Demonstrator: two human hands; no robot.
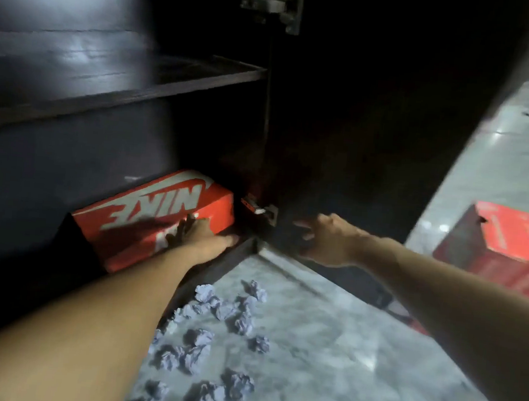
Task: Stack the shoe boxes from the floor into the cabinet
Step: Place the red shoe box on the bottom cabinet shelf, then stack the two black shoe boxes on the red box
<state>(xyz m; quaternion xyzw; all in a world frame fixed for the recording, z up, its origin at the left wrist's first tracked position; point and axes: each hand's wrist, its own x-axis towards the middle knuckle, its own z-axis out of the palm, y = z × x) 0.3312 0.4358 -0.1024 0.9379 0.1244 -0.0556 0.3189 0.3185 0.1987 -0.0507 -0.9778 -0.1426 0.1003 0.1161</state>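
A red shoe box [156,219] lies flat on the bottom of the dark cabinet [52,156], under the shelf [114,75]. Its lid is orange-red with large white block letters and a white swoosh mark, the lettering upside down from this view. The box is turned at an angle, its right end toward the cabinet's right front corner and its left end further back in shadow. The near long side is also red with a patch of white print, partly covered.

The left hand [199,233] rests against that near side of the box at its right end, fingers laid up over the edge of the lid and thumb stretched along the cabinet's floor edge; whether the fingers grip the box or only press it is too blurred to tell.

The right hand [327,237] hangs just right of the box, in front of the open cabinet door [375,130] near its lower hinge [262,211]. Its fingers are spread and loose and hold nothing.

A second red box [505,253] sits on the pale marble floor [355,352], well to the right of the first and outside the cabinet, one corner torn or dented. Crumpled balls of grey paper [213,333] are scattered on the floor in front of the cabinet, below the first box.
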